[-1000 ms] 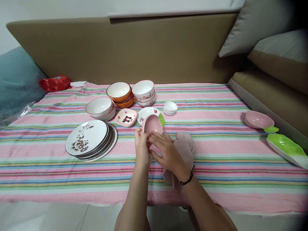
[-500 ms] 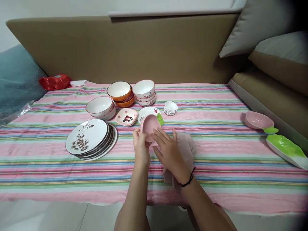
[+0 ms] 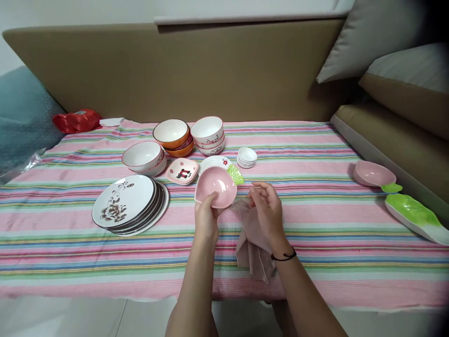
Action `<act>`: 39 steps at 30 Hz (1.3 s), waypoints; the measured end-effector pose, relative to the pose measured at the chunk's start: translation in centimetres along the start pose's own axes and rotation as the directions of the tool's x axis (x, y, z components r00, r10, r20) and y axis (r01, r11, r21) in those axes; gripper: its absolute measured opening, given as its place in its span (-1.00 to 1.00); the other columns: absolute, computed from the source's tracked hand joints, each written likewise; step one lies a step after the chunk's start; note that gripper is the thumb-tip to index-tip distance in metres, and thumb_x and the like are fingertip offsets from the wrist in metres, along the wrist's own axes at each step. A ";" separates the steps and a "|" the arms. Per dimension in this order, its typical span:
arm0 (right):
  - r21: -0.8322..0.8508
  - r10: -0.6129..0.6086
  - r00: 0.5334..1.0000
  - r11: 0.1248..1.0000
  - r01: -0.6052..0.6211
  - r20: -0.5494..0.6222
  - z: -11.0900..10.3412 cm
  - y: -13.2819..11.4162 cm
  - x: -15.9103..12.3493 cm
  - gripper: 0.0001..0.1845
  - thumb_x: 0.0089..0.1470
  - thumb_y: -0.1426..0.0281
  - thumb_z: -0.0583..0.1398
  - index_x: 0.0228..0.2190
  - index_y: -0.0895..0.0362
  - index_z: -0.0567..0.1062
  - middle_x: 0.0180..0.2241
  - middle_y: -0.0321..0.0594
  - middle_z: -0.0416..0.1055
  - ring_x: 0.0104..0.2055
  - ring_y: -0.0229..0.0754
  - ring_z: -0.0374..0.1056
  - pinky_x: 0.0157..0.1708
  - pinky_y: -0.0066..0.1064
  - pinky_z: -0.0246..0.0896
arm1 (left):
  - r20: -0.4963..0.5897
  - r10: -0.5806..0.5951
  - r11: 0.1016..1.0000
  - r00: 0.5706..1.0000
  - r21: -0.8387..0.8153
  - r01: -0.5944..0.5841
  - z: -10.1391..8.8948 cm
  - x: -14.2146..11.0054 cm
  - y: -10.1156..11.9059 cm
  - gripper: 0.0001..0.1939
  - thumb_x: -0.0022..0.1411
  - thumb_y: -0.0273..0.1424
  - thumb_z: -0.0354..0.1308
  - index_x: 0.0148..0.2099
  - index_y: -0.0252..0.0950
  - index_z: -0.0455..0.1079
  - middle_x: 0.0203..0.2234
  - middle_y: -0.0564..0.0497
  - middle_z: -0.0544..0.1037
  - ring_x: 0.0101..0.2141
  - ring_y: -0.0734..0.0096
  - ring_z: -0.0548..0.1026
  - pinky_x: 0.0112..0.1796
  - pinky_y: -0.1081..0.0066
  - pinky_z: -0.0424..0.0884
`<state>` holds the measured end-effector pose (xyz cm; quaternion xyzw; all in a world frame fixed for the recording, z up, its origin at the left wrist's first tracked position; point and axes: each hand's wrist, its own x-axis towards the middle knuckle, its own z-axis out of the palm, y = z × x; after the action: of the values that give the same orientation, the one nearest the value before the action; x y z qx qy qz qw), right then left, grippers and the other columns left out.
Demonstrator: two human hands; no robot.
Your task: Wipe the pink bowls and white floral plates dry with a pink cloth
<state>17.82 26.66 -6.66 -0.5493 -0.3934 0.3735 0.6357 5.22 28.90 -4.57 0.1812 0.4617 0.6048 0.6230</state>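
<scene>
My left hand (image 3: 206, 219) is closed round the near edge of a small pink peach-shaped dish (image 3: 215, 186) with a green leaf tab (image 3: 235, 174), its hollow tilted toward me above the striped cloth. My right hand (image 3: 267, 211) is closed on a dusty-pink cloth (image 3: 253, 243) that hangs down from the palm, just right of the dish and apart from it. A black band circles my right wrist.
On the striped tablecloth (image 3: 315, 234): a stack of flowered plates (image 3: 128, 204), white and orange bowls (image 3: 171, 136), a small square pink dish (image 3: 181, 170), a stack of tiny white saucers (image 3: 247, 157). At right lie another pink dish (image 3: 373, 173) and a green leaf dish (image 3: 412, 216). A sofa back rises behind.
My right hand has come off the pink dish and pulled back to the right, gathering the cloth. The dish has turned so its hollow faces me.
</scene>
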 end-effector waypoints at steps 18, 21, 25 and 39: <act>0.212 0.157 0.984 0.962 -0.171 0.081 -1.6 -0.7 0.8 -0.71 -0.06 0.19 0.29 -0.42 0.15 0.43 -0.52 -0.27 0.46 -0.51 -0.27 0.36 -0.47 -0.42 0.29 | 0.422 -0.159 0.983 0.893 -0.013 0.182 0.7 -0.7 -0.2 -0.57 0.15 -0.17 0.14 0.00 -0.30 0.32 -0.20 -0.08 0.47 -0.33 0.36 0.51 -0.23 0.34 0.47; 0.322 0.154 0.988 0.937 -0.137 -0.027 -2.2 -0.6 1.2 -0.70 -0.10 0.20 0.32 -0.46 0.14 0.39 -0.55 -0.29 0.46 -0.53 -0.28 0.38 -0.47 -0.43 0.31 | 0.431 -0.154 0.982 0.889 -0.030 0.185 0.7 -0.5 -0.7 -0.49 0.18 -0.19 0.12 0.14 -0.21 0.20 0.00 -0.10 0.38 -0.16 0.27 0.50 -0.04 0.21 0.39; 0.441 0.147 0.968 0.897 -0.042 -0.206 -4.7 -0.8 1.7 -0.63 -0.21 0.22 0.38 -0.44 0.13 0.37 -0.51 -0.30 0.49 -0.47 -0.27 0.44 -0.44 -0.45 0.37 | 0.364 -0.084 0.963 0.927 0.267 -0.018 0.4 0.1 -2.2 -0.26 0.18 -0.17 0.14 0.31 -0.15 -0.11 0.22 -0.20 0.13 -0.06 0.19 0.44 -0.06 0.18 0.38; 0.314 0.118 0.834 0.947 0.070 -0.540 -24.6 -3.6 7.1 -0.82 -0.06 0.46 0.29 -0.54 0.18 0.37 -0.54 -0.12 0.49 -0.49 -0.25 0.46 -0.48 -0.52 0.42 | 0.580 -0.052 0.713 0.813 0.592 -0.376 0.4 1.1 -4.7 -0.28 0.18 -0.16 0.10 0.28 -0.24 -0.09 0.15 -0.25 0.23 -0.12 0.30 0.46 -0.06 0.28 0.35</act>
<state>43.30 22.77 -4.61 -0.5277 -0.1204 0.2662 0.7976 8.15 29.07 -8.38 0.6070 0.4296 0.3663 0.5594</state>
